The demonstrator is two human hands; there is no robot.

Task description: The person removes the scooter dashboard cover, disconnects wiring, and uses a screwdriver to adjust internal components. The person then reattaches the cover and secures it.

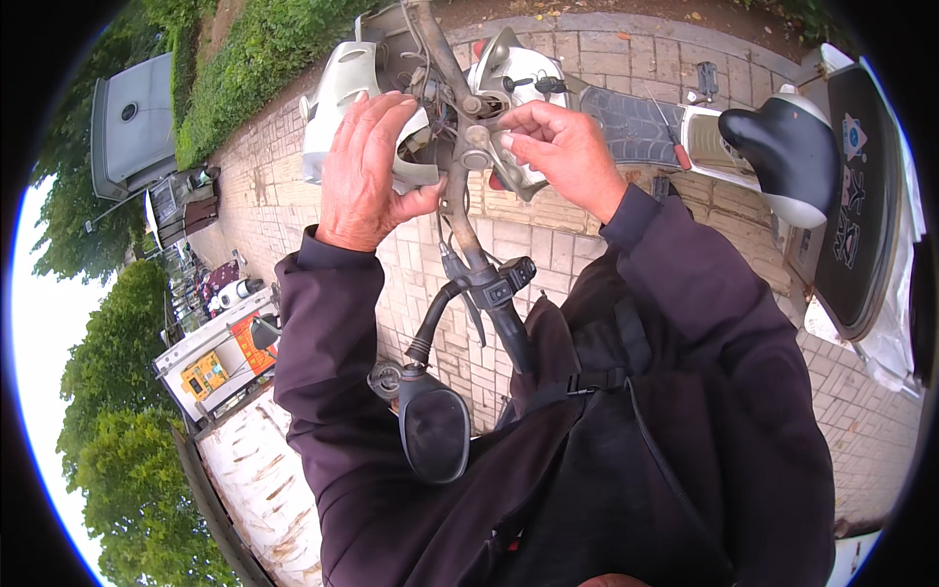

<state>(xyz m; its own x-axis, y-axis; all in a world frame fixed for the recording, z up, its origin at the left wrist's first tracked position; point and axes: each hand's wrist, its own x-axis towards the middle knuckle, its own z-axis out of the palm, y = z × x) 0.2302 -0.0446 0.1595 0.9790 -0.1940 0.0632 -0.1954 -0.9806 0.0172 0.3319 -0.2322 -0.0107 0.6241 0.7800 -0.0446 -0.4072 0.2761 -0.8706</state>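
Far left, grey boxy cabinet (145,147) against greenery, then a white vehicle side with orange and yellow panels (203,376). My left hand (364,176) is over the pale grey-white plastic front cover (350,80), fingers extended together, thumb spread away; can't tell whether it grips the edge. Loose dark wiring (436,96) shows just beside it. Oval black mirror (435,430) below, on a curved stem by the black switch housing (501,286). The worn bare-metal handlebar tube (464,223) runs up between my two hands, its round clamp fittings just left of my right fingertips. Past it, black key with fob (536,85) at the white body panel (533,65). My right hand (567,157) has fingers curled and thumb near the fingertips; can't tell if anything small is pinched. Further right: dark grey ribbed footboard (631,122), red-handled screwdriver (682,156) lying at its end, black-and-white padded seat (782,152), then a black panel with stickers (863,254).
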